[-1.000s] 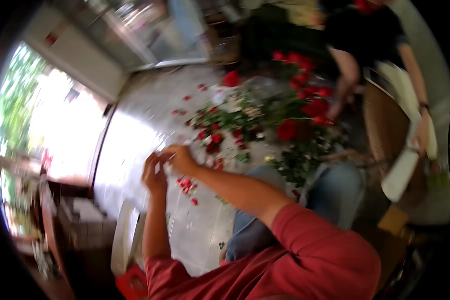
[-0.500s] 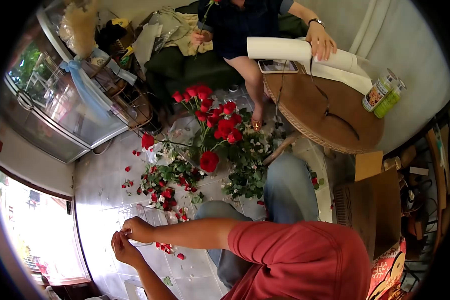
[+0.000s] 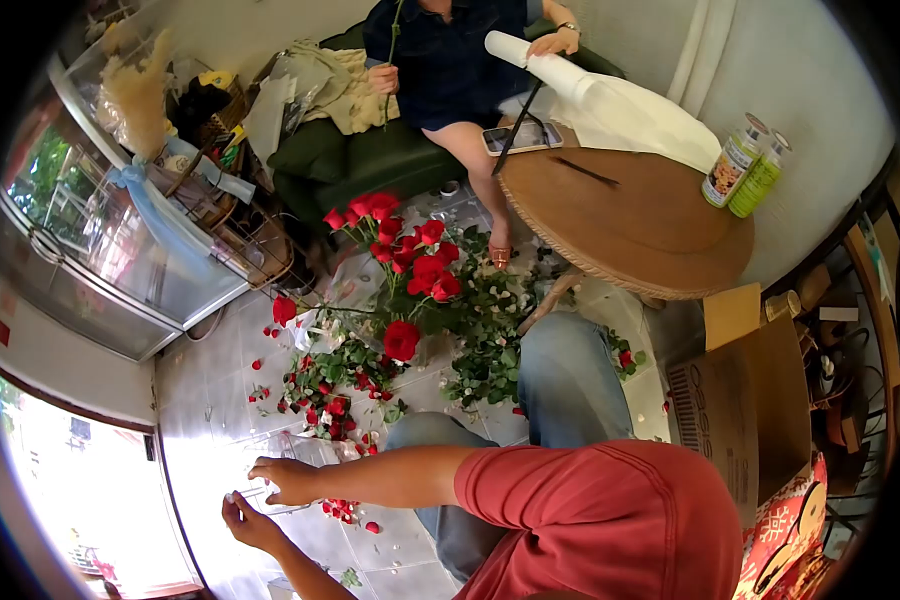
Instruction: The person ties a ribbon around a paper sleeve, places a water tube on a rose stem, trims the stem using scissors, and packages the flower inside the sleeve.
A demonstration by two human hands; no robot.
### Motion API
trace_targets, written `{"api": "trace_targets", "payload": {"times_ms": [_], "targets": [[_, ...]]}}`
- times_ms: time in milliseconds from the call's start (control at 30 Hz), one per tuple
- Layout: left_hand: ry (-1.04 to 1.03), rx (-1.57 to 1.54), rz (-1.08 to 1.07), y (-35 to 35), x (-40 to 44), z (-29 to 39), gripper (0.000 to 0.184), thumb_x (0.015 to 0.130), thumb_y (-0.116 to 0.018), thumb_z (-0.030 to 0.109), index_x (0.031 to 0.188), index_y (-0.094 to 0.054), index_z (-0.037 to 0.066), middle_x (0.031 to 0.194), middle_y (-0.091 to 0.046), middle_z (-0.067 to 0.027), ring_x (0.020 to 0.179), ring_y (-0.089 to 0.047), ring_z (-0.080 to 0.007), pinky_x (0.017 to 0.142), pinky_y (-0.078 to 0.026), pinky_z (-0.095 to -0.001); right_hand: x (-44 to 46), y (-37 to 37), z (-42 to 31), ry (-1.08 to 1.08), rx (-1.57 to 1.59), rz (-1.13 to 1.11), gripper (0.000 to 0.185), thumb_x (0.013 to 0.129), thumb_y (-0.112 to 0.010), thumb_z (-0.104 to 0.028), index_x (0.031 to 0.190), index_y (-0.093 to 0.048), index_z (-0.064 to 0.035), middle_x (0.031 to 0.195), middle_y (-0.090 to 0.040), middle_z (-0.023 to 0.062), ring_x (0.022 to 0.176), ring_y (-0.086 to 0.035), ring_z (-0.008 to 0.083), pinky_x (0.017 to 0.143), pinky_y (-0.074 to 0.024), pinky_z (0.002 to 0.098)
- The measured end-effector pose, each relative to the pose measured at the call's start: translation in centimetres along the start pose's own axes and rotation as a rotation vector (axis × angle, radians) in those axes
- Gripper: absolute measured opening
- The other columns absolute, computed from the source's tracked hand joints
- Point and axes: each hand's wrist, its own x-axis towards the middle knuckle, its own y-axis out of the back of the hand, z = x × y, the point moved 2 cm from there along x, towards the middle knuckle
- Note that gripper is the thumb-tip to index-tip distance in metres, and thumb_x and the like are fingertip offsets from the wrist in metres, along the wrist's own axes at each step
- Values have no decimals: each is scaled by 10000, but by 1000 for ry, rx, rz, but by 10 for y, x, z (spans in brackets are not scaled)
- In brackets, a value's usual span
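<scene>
My right hand (image 3: 288,481) reaches out to the left over the floor, its fingers bent but apart, with nothing visible in them. Just below it, my left hand (image 3: 253,524) has thumb and fingertip pinched together. A tiny pale spot shows at that pinch, too small to name. The two hands are close but separate. Behind them a clear plastic container (image 3: 305,450) sits on the tiled floor. Red roses (image 3: 425,270) on long stems stand beyond my knees, above piles of cut leaves (image 3: 485,365) and loose petals (image 3: 340,510).
Across from me a seated person (image 3: 450,75) holds a green stem and rests a hand on a white roll (image 3: 560,75). The round table (image 3: 640,225) carries a phone (image 3: 520,138), dark ribbon and two spray cans (image 3: 745,170). A cardboard box (image 3: 740,400) stands at my right.
My hands have come apart from fingertip contact. The person's white roll has tilted and a sheet spreads from it, while the dark ribbon has shifted on the table. The view has turned slightly.
</scene>
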Motion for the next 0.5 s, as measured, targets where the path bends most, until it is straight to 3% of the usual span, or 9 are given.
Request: {"api": "trace_targets", "payload": {"times_ms": [67, 133, 200, 300, 367, 400, 467, 500], "targets": [[-39, 26, -4, -4, -2, -12, 274, 1036, -679, 209, 1183, -691, -22, 1049, -727, -129, 945, -671, -212, 841, -552, -350, -9, 9, -7, -53, -62, -1, 586, 823, -816, -126, 1346, -582, 1, 1284, -583, 173, 1171, -630, 357, 997, -525, 438], [-99, 57, 23, -5, -1, -13, 271, 1045, -669, 254, 1165, -697, 13, 989, -719, -98, 863, -643, -197, 742, -537, -350, -26, 19, -15, -167, -143, -181, 508, 882, -756, -135, 1339, -574, -8, 1314, -558, 174, 1223, -605, 366, 1021, -505, 453], [-115, 98, 12, -5, 3, -18, 279, 1049, -662, 265, 1162, -697, 12, 985, -720, -99, 867, -646, -198, 738, -537, -346, -53, 34, -27, -51, -256, -279, 391, 905, -726, -183, 1241, -617, -15, 1236, -607, 182, 1188, -625, 374, 998, -510, 478], [-81, 132, 0, -7, -3, 9, 297, 1056, -650, 289, 1154, -699, 13, 976, -725, -97, 887, -653, -202, 775, -536, -354, -113, 86, -48, 15, -634, -659, 360, 923, -680, -239, 1214, -648, -30, 1198, -660, 191, 1163, -652, 350, 978, -525, 481], [-211, 89, -5, -10, -3, 33, 309, 1058, -645, 303, 1151, -705, 15, 991, -730, -93, 911, -654, -213, 848, -527, -370, -140, 117, -86, 47, -1095, -1072, 346, 945, -640, -260, 1212, -659, -41, 1250, -675, 171, 1264, -600, 361, 1052, -482, 533], [-191, 44, -53, -11, -3, 55, 297, 1049, -664, 282, 1156, -705, 8, 1036, -730, -89, 946, -647, -209, 907, -510, -373, -158, 127, -77, 41, -1105, -1066, 346, 945, -640, -260, 1212, -659, -41, 1250, -675, 171, 1264, -600, 361, 1052, -482, 533], [-246, -8, -22, -21, -5, 100, 282, 1040, -677, 257, 1158, -704, 2, 1052, -726, -89, 958, -641, -200, 908, -509, -364, -195, 148, -60, 539, -928, -547, 428, 957, -626, -280, 1332, -630, -74, 1459, -586, 162, 1390, -493, 405, 1125, -396, 614], [-302, -48, 14, -27, -7, 120, 268, 1032, -690, 232, 1160, -703, -4, 1068, -722, -88, 971, -636, -191, 909, -508, -356, -211, 155, -64, 538, -934, -553, 428, 957, -626, -280, 1332, -630, -74, 1459, -586, 162, 1390, -493, 405, 1125, -396, 614]]}}
